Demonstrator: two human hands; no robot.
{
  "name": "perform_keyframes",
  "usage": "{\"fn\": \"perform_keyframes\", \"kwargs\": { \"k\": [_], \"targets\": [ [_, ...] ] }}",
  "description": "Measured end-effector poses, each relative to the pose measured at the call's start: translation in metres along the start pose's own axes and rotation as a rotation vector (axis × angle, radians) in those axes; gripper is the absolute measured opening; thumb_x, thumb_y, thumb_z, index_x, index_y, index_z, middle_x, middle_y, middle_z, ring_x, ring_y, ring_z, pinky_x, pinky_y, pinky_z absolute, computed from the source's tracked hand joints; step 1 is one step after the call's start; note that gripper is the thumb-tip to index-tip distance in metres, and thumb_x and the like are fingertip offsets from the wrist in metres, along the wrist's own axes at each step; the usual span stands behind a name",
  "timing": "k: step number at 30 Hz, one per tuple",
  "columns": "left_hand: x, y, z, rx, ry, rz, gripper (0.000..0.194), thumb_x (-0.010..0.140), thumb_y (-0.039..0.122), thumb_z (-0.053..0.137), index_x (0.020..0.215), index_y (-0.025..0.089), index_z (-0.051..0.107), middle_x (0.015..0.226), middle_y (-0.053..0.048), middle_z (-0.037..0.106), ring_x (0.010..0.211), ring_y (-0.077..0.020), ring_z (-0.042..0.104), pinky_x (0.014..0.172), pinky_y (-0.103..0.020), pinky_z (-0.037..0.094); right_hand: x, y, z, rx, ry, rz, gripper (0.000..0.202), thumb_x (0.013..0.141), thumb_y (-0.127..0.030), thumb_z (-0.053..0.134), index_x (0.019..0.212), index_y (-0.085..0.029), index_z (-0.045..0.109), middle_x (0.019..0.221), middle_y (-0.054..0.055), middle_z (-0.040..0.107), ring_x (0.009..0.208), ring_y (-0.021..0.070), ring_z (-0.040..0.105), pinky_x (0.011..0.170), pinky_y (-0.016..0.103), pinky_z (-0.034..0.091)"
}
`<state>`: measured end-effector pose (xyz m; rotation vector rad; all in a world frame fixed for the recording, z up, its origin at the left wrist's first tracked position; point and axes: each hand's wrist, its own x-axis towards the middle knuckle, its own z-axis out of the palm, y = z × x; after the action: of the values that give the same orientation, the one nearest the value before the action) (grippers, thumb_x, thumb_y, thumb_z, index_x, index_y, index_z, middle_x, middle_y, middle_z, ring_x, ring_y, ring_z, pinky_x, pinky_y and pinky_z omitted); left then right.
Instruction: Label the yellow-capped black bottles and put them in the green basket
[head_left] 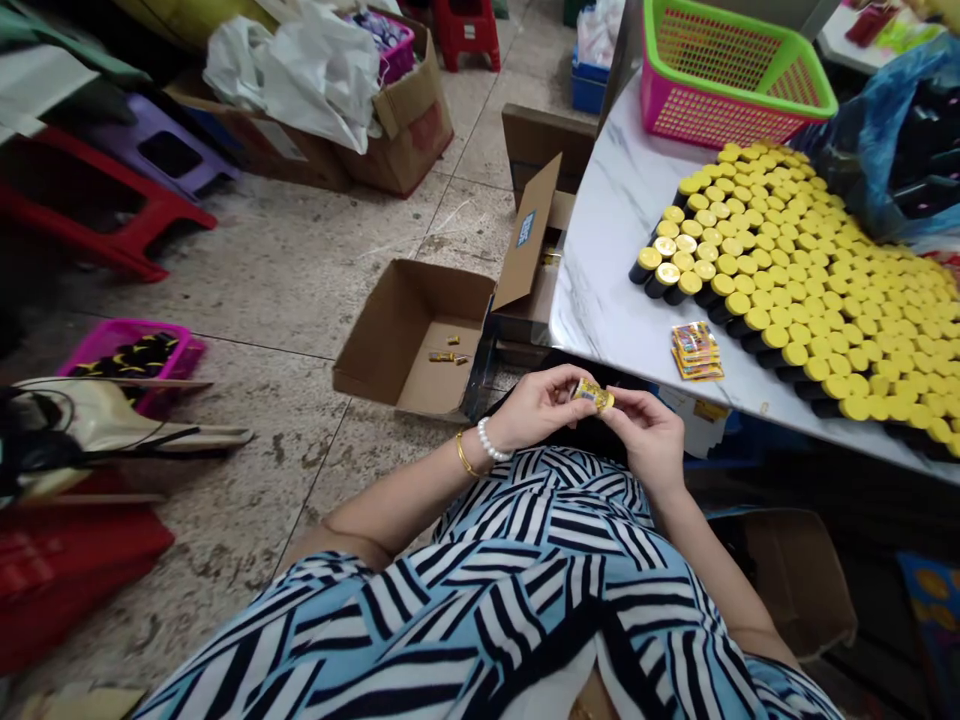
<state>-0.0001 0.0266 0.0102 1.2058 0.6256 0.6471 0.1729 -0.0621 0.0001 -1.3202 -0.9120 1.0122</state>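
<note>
Above my lap, my left hand [541,408] pinches a small yellow piece with a printed label or wrapper [591,393] between thumb and fingers. The fingers of my right hand [646,432] close on its other end, by a yellow round edge. Whether it is one piece or two is too small to tell. To the right, on the table's near edge, lies a small stack of colourful printed labels or packets [696,352]. Beyond them stand many black cylinders with yellow caps [780,270], packed close together.
A marble-patterned table [607,240] is at my right, bearing a pink and green basket [739,120] and a blue plastic bag [855,150]. On the floor, an open cardboard box [375,340] holds several small yellow pieces. Red stools [112,250], a pink basket [180,365] and more boxes stand leftward.
</note>
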Motion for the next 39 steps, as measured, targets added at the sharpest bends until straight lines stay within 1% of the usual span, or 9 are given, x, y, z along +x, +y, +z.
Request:
{"fn": "perform_keyframes", "kwargs": {
  "k": [3,6,11,17,24,31,33,35,39],
  "targets": [
    [0.002,0.0,-0.005,-0.09,-0.094,-0.16,0.043,0.085,0.053,0.076,0.095,0.013,0.067,0.068,-0.002,0.067,0.044,-0.0067,0.054,0.04,-0.016,0.039,0.004,-0.006,-0.005,0.057,-0.19,0.083,0.051,0.08,-0.029,0.085,0.13,-0.028,0.071,0.09,0.0,0.077,0.075,0.0153,0.075,0.075,0.034,0.068],
    [0.001,0.0,-0.006,-0.236,-0.117,-0.291,0.049,0.083,0.061,0.075,0.082,0.014,0.062,0.054,0.001,0.061,0.032,-0.0062,0.047,0.03,-0.015,0.026,0.004,-0.009,-0.009,-0.018,-0.29,0.015,0.039,0.084,-0.028,0.081,0.123,-0.03,0.075,0.09,0.0,0.076,0.069,0.0146,0.074,0.067,0.032,0.067],
    [-0.005,-0.003,-0.005,-0.512,-0.237,-0.296,0.054,0.082,0.058,0.078,0.109,0.013,0.066,0.061,-0.002,0.068,0.033,-0.0091,0.053,0.03,-0.016,0.033,-0.004,0.002,-0.001,-0.033,-0.139,-0.088,0.021,0.086,-0.027,0.079,0.107,-0.029,0.082,0.082,0.001,0.078,0.059,0.0161,0.072,0.058,0.033,0.065],
    [-0.004,-0.007,-0.001,-0.451,-0.098,-0.327,0.049,0.081,0.06,0.078,0.088,0.014,0.061,0.051,0.002,0.063,0.026,-0.0058,0.044,0.026,-0.013,0.025,0.002,-0.004,-0.001,-0.327,-0.146,-0.343,0.036,0.084,-0.026,0.081,0.118,-0.037,0.078,0.1,0.002,0.077,0.084,0.0184,0.072,0.078,0.036,0.064],
    [-0.005,-0.006,0.001,-0.542,-0.132,-0.322,0.047,0.083,0.057,0.077,0.093,0.016,0.059,0.054,0.0,0.066,0.028,-0.0089,0.049,0.026,-0.015,0.028,0.009,-0.008,-0.006,-0.464,-0.069,-0.563,0.035,0.087,-0.02,0.078,0.116,-0.039,0.078,0.104,0.004,0.07,0.093,0.0199,0.069,0.078,0.038,0.062],
    [-0.011,-0.011,-0.002,-0.42,-0.042,-0.343,0.05,0.084,0.064,0.072,0.089,0.017,0.056,0.048,0.004,0.06,0.024,-0.0058,0.039,0.026,-0.014,0.02,0.009,-0.004,0.003,-0.524,-0.166,-0.675,0.037,0.088,-0.018,0.075,0.12,-0.037,0.076,0.095,0.003,0.076,0.085,0.0199,0.071,0.074,0.038,0.062],
    [-0.015,-0.017,-0.016,-0.35,0.032,-0.349,0.048,0.084,0.063,0.072,0.09,0.018,0.055,0.05,0.004,0.06,0.025,-0.0059,0.038,0.027,-0.015,0.018,0.014,-0.009,-0.001,-0.598,-0.203,-0.681,0.043,0.09,-0.02,0.074,0.129,-0.036,0.072,0.101,0.003,0.077,0.089,0.0203,0.071,0.08,0.038,0.062],
    [-0.018,-0.028,-0.043,-0.225,0.194,-0.317,0.046,0.085,0.062,0.071,0.091,0.019,0.056,0.051,0.005,0.058,0.027,-0.0055,0.036,0.029,-0.016,0.018,0.022,-0.017,-0.014,-0.697,-0.127,-0.715,0.048,0.09,-0.02,0.074,0.135,-0.036,0.068,0.104,0.003,0.078,0.091,0.021,0.071,0.084,0.039,0.06],
    [-0.016,-0.055,-0.123,0.213,0.681,-0.268,0.044,0.089,0.063,0.059,0.09,0.019,0.059,0.055,0.005,0.055,0.035,-0.0083,0.039,0.037,-0.02,0.024,0.044,-0.038,-0.06,-0.992,0.318,-0.742,0.037,0.093,-0.026,0.07,0.129,-0.03,0.073,0.105,0.008,0.077,0.096,0.026,0.067,0.093,0.044,0.053]
  ]
}}
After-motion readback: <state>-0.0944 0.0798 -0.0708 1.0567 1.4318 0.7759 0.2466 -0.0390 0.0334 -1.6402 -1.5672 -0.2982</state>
